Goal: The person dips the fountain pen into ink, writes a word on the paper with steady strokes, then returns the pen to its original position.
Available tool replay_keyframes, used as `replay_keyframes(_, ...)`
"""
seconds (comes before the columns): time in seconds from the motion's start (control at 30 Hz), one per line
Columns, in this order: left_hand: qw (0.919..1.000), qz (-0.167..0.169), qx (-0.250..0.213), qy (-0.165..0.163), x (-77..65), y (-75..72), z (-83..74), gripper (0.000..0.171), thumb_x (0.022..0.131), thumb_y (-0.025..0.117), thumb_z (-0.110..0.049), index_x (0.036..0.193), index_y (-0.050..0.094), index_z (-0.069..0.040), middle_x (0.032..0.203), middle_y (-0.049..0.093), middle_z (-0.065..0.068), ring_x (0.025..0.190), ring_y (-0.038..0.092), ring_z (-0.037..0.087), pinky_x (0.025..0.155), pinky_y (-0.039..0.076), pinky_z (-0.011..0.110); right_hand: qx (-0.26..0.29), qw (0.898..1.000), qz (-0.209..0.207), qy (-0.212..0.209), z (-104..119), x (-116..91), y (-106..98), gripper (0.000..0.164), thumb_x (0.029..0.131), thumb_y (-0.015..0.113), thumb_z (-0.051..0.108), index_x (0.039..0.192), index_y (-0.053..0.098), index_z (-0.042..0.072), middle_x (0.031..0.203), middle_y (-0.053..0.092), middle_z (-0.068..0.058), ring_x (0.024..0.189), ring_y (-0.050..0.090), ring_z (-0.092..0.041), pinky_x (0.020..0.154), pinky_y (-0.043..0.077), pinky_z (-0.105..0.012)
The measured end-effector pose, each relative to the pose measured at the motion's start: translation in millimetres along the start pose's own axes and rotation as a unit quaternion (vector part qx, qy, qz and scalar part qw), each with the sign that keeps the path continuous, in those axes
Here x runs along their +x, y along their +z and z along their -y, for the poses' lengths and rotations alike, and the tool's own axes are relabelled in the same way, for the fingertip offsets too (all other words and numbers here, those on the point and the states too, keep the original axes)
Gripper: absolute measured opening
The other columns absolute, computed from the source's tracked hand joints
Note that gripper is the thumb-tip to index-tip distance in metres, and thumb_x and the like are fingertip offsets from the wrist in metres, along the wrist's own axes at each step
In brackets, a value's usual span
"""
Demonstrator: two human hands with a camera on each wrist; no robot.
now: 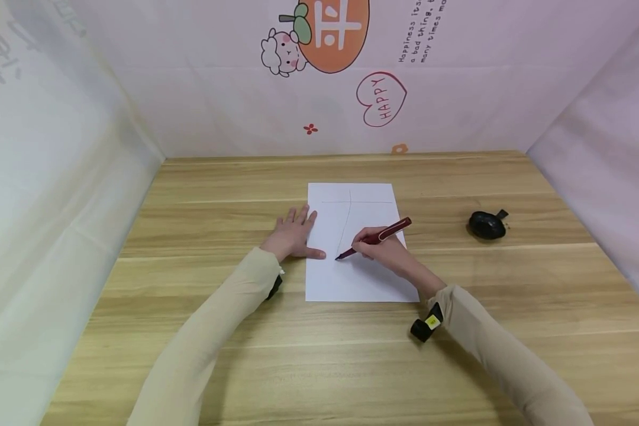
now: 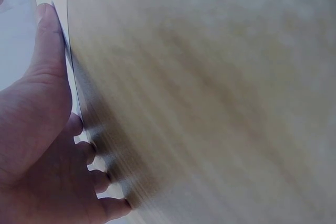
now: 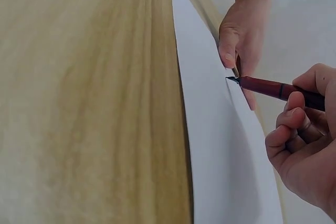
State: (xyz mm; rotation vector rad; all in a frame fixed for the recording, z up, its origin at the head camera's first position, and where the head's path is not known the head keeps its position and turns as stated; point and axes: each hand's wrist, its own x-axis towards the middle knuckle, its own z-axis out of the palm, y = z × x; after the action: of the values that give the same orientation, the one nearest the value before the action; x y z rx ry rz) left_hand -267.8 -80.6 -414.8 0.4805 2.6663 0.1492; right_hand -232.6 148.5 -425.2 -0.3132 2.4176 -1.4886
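A white sheet of paper (image 1: 362,284) lies on the wooden table, bearing a thin horizontal line near its top and a long line that crosses it and slants down to the left. My right hand (image 1: 380,245) pinches a dark red fountain pen (image 1: 394,229), whose nib meets the paper at the lower end of the slanted line. Spread flat at the sheet's left edge, my left hand (image 1: 295,234) rests with its thumb on the paper. The right wrist view shows the pen's barrel (image 3: 262,87) between thumb and fingers, the other fingers curled beneath.
A small glossy black object (image 1: 487,225) with a short tab sits on the wooden table (image 1: 191,236) at the right. Behind the table hangs a printed white cloth (image 1: 218,106), with more pale cloth on both sides. Dark wrist cameras (image 1: 427,323) are strapped at both cuffs.
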Motion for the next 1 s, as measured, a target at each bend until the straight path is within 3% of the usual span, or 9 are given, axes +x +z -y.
replay_keyframes(0.33, 1.0, 0.002, -0.001, -0.004, 0.9, 0.0, 0.1, 0.107, 0.077, 0.059, -0.067, 0.152, 0.002, -0.015, 0.159, -0.008, 0.01, 0.146, -0.003, 0.037, 0.116, 0.009, 0.058, 0.008, 1.0, 0.029, 0.002, 23, -13, 3, 0.015, 0.087, 0.06, 0.009, 0.094, 0.065, -0.004, 0.062, 0.053, 0.003, 0.061, 0.047, -0.008, 0.057, 0.04, -0.02)
replay_keyframes(0.6, 1.0, 0.002, -0.004, -0.002, -0.7, -1.6, -0.3, 0.107, 0.077, 0.059, -0.066, 0.152, 0.003, -0.015, 0.159, -0.008, 0.011, 0.146, -0.003, 0.037, 0.116, 0.009, 0.057, -0.002, 1.0, 0.031, 0.006, 2, -4, 7, 0.014, 0.088, 0.061, 0.014, 0.093, 0.067, 0.003, 0.062, 0.053, 0.002, 0.061, 0.047, -0.011, 0.056, 0.038, -0.021)
replay_keyframes(1.0, 1.0, 0.006, -0.004, 0.001, -0.6, -0.7, 0.6, 0.107, 0.077, 0.058, -0.067, 0.152, 0.002, -0.015, 0.159, -0.008, 0.011, 0.146, -0.004, 0.037, 0.116, 0.009, 0.057, -0.013, 0.998, 0.054, -0.005, 2, -7, 10, 0.014, 0.088, 0.059, 0.014, 0.093, 0.067, 0.003, 0.064, 0.052, 0.001, 0.059, 0.045, -0.011, 0.054, 0.036, -0.021)
